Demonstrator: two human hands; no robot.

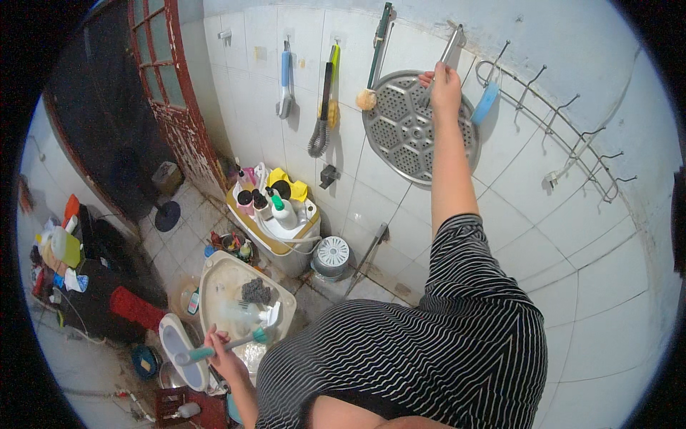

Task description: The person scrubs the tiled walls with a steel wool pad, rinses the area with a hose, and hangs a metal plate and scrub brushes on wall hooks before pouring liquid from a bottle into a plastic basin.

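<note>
My right hand is raised to the tiled wall, closed around a metal-handled utensil whose lower end lies in front of a round perforated metal steamer plate. The plate hangs on the wall. Low on the left, my left hand holds a brush with a grey and teal handle and teal bristles, above the rim of a beige basin. In the basin lie a dark grey scouring mass and a clear pump bottle.
Several brushes hang on the wall, among them a blue-handled one. A metal hook rack with a blue band-like item is at right. Bottles crowd a white and gold washing machine. A red stool-like object stands at lower left.
</note>
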